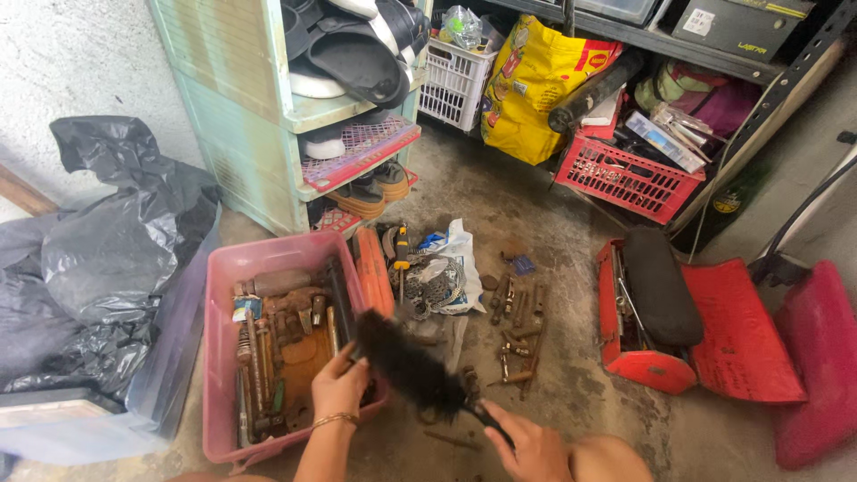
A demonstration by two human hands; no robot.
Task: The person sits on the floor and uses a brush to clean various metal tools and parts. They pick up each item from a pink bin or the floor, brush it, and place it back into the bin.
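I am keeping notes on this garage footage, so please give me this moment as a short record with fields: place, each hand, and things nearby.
place: concrete floor beside shelves
left hand: on the rim of the pink bin, at the brush's bristle end
right hand: grips the handle of the black brush
bin contents: rusty tools
floor, middle: rusty bolts, white bag
floor, right: open red toolbox
floor, left: black plastic bags
behind: red crate, yellow bag
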